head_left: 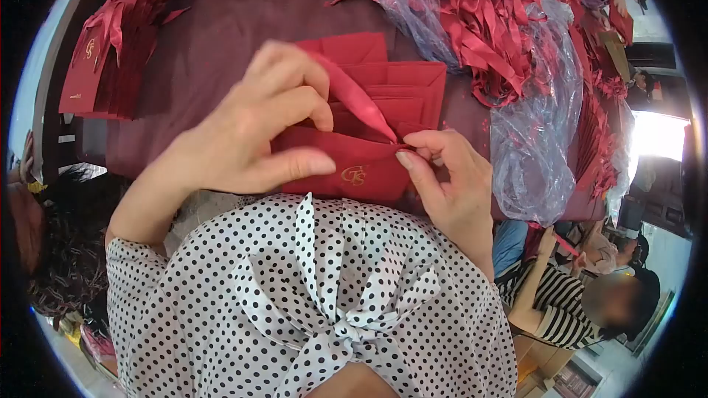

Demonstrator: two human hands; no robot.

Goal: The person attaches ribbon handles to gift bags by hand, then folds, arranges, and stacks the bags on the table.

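Note:
A red paper bag [310,149] with a gold logo lies in front of my chest, its opening facing away from me. My right hand [446,169] pinches the bag's rim at its right corner, where a red ribbon [359,103] meets the edge. From there the ribbon runs up and left to my left hand [269,114]. The fingers of that hand are curled around the ribbon's upper part, slightly blurred, while the thumb is stretched out above the bag. More red bags [428,77] are stacked just behind this one.
Upright red bags with ribbons [96,66] stand at the left. Loose red ribbons [490,44] and clear plastic [535,155] lie at the right, beside more bags [590,140]. A co-worker in a striped top [564,306] sits at the lower right. Another person is partly visible at far left.

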